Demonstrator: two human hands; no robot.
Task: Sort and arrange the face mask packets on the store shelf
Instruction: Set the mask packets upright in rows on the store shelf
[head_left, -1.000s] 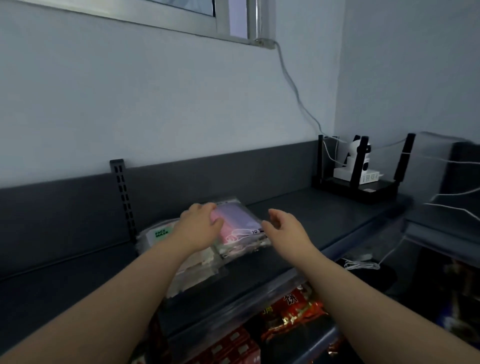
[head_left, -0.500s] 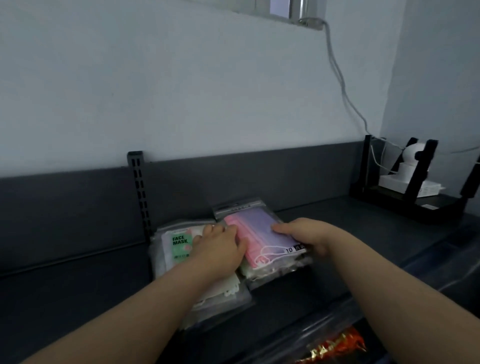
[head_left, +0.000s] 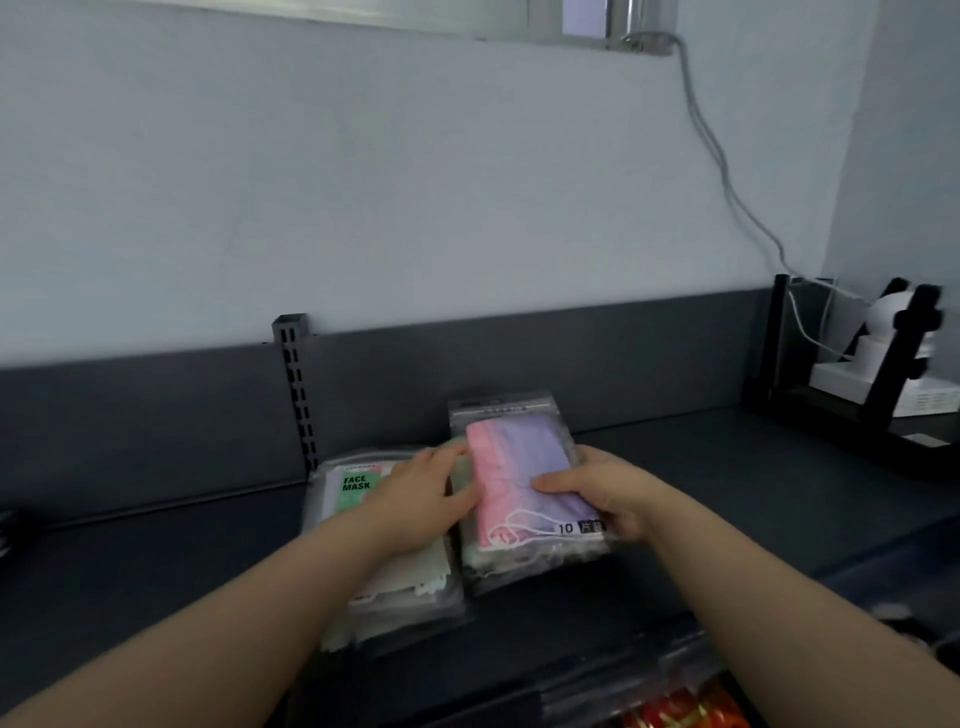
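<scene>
Two stacks of clear face mask packets lie side by side on the dark shelf (head_left: 156, 561). The right stack is topped by a pink and purple packet (head_left: 519, 467). The left stack shows a green "FACE MASK" label (head_left: 356, 486). My right hand (head_left: 597, 491) grips the right edge of the pink and purple packet, thumb on top. My left hand (head_left: 426, 499) presses against that packet's left edge and lies over the left stack, hiding much of it.
A slotted shelf upright (head_left: 296, 389) stands behind the left stack. At the far right a white camera (head_left: 883, 322) sits on a black router (head_left: 852, 410) with cables running up the wall. Red snack packs (head_left: 680, 709) show on the shelf below.
My right hand has come in from the right and closed on the pink and purple packet. My left hand slid to that packet's left edge. The view shifted left and closer.
</scene>
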